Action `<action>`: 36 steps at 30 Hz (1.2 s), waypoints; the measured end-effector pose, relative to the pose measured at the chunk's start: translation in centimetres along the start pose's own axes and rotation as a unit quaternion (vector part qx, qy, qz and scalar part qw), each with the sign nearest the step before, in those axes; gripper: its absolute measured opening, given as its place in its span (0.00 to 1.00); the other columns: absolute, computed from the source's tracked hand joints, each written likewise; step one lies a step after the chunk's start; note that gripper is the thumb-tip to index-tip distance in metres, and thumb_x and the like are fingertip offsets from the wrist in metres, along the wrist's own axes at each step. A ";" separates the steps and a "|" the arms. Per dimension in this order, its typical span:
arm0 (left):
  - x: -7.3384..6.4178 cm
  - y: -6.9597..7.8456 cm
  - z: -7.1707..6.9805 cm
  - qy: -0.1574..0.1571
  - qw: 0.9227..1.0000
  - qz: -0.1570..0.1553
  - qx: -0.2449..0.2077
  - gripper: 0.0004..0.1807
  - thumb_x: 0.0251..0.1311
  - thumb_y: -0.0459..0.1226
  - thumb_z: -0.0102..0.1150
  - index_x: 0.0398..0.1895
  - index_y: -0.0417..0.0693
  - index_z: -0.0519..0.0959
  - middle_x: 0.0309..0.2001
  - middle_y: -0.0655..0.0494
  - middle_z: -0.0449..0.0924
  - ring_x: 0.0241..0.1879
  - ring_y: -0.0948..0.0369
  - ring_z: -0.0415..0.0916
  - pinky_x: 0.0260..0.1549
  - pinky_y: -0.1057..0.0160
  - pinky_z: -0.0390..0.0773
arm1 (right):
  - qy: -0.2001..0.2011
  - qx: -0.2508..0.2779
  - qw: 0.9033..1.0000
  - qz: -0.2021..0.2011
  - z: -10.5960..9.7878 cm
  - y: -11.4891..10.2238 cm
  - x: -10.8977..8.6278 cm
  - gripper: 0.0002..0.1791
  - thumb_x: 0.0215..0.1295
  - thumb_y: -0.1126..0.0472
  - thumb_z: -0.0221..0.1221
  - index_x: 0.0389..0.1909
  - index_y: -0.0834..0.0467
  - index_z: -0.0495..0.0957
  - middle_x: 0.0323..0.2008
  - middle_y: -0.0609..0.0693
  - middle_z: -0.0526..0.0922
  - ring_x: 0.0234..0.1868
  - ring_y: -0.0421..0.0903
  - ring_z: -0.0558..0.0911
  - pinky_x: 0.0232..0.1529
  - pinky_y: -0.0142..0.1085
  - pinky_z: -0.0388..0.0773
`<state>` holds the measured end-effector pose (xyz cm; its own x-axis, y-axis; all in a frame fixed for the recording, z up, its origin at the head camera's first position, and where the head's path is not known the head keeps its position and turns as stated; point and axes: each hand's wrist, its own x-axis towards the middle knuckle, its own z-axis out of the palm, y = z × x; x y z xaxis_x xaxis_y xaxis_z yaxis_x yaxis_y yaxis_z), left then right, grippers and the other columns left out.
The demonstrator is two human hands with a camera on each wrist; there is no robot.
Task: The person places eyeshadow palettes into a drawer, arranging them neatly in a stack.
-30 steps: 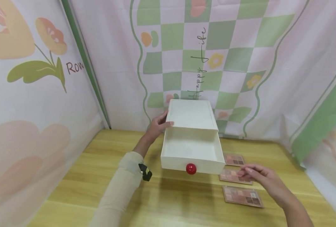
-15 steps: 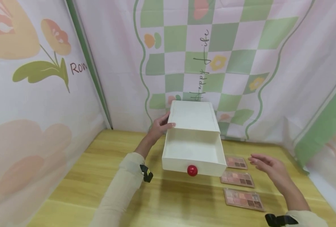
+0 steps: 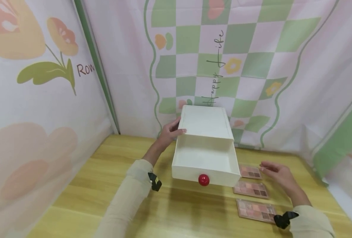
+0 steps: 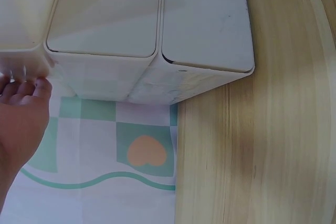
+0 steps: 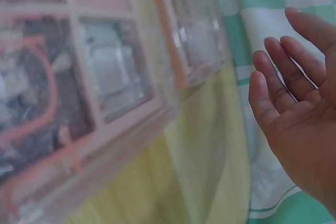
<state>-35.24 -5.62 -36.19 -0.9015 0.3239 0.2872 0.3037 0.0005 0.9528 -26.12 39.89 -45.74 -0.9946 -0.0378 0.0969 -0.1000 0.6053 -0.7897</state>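
A white drawer cabinet [image 3: 207, 122] stands against the back curtain, its top drawer [image 3: 205, 155] pulled out so the bare inside shows. On that drawer's front is a round red knob [image 3: 204, 180]. My left hand [image 3: 167, 135] holds the cabinet's upper left side, thumb on the top edge and fingers along the side wall. To the right, three eyeshadow palettes lie in a column: a far palette [image 3: 251, 172], a middle palette [image 3: 251, 189] and a near palette [image 3: 256, 211]. My right hand [image 3: 280, 175] hovers beside the far palette with loosely bent fingers, holding nothing.
In the left wrist view, further closed drawers [image 4: 207, 19] are stacked below the top one. A wooden table [image 3: 104, 185] bears everything. Patterned curtains [image 3: 128, 66] enclose the back and both sides.
My right hand has moved right and back from over the middle palette to beside the far one, its sleeve coming into view. My left hand keeps its hold; the head view shifts slightly.
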 end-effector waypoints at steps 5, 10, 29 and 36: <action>0.0 0.0 0.1 0.001 1.000 0.002 -0.003 0.43 0.64 0.36 0.58 0.80 0.41 0.52 0.80 0.40 0.56 0.77 0.46 0.62 0.75 0.50 0.68 | 0.003 -0.036 0.999 0.006 0.4 1.0 0.7 0.30 0.73 0.58 0.59 0.65 0.77 0.68 0.55 0.60 0.86 0.39 0.12 0.70 0.39 0.14 0.74; -0.1 0.1 0.1 -0.003 1.000 -0.003 0.005 0.43 0.65 0.37 0.58 0.80 0.41 0.52 0.81 0.42 0.54 0.77 0.47 0.61 0.76 0.51 0.67 | -0.035 -0.052 0.998 0.019 0.7 1.3 1.3 0.34 0.68 0.59 0.64 0.66 0.78 0.67 0.62 0.77 0.75 0.42 0.18 0.74 0.40 0.14 0.72; -0.1 0.1 0.0 -0.010 1.000 -0.007 -0.002 0.43 0.65 0.37 0.57 0.81 0.42 0.50 0.81 0.42 0.53 0.79 0.47 0.58 0.76 0.52 0.65 | -0.108 -0.124 0.986 -0.033 1.2 1.3 3.0 0.40 0.56 0.66 0.71 0.64 0.82 0.65 0.64 0.81 0.70 0.66 0.79 0.69 0.64 0.65 0.72; -0.1 0.0 0.0 -0.010 1.000 -0.004 -0.005 0.43 0.65 0.36 0.57 0.80 0.42 0.51 0.81 0.42 0.53 0.79 0.47 0.58 0.76 0.51 0.66 | -0.113 -0.147 0.981 -0.053 1.1 1.2 3.5 0.38 0.54 0.65 0.73 0.60 0.81 0.70 0.60 0.81 0.73 0.63 0.79 0.71 0.61 0.68 0.73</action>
<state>-35.18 -5.68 -36.25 -0.8972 0.3436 0.2775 0.2930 -0.0069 0.9561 -29.80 39.57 -47.04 -0.9633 -0.2684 0.0053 -0.2233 0.7903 -0.5706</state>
